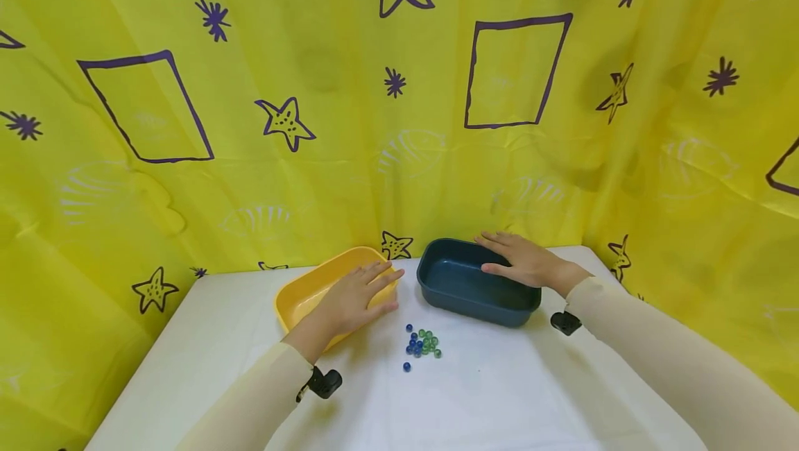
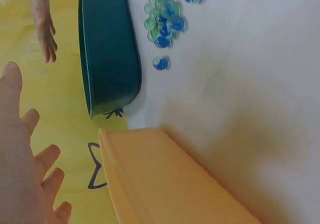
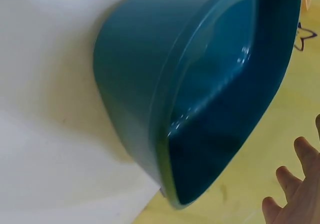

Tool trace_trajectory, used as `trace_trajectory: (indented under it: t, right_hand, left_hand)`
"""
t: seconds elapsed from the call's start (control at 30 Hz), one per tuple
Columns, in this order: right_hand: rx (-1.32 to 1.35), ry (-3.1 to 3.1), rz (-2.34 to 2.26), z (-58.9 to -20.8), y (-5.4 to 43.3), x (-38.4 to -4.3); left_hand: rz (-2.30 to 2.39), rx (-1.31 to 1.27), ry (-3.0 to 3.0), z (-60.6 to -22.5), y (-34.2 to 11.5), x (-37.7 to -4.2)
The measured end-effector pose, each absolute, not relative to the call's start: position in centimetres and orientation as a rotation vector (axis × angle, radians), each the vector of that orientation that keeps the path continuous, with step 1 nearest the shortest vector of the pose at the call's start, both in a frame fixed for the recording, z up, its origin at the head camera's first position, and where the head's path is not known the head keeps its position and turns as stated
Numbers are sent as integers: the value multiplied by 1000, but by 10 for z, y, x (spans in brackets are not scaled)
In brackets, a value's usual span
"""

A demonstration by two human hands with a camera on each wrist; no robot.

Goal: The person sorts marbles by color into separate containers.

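Observation:
Over the yellow container [image 1: 306,291] hovers my left hand [image 1: 351,300], its fingers spread and holding nothing. My right hand [image 1: 527,261] extends above the right part of the dark teal container [image 1: 474,307], also holding nothing. In the right wrist view its fingertips stay apart from the teal container's rim [image 3: 162,154]. Several glass marbles lie in a loose cluster on the table between and in front of the containers. Green marbles [image 1: 434,341] are mostly on the right, blue marbles [image 1: 410,350] mostly on the left. One blue marble [image 1: 407,367] sits apart, closer to me.
A white table [image 1: 474,395] carries everything. Behind it and along its sides hangs a yellow curtain [image 1: 337,187] with purple starfish and frame drawings. Both containers stand near the table's back edge, a narrow gap between them. Black wrist cameras [image 1: 326,383] are strapped under the sleeves.

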State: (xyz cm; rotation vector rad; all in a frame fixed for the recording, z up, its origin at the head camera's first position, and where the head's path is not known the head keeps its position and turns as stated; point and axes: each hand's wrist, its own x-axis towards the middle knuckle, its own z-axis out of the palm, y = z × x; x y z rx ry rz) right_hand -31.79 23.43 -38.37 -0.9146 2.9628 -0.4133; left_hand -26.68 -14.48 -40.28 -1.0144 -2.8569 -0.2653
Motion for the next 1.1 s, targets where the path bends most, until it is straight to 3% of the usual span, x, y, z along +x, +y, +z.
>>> trace_trajectory:
  t: [1.1]
  right_hand:
    - [-533, 3041, -781, -390, 286, -333]
  left_hand:
    - [-518, -951, -2823, -425, -147, -216]
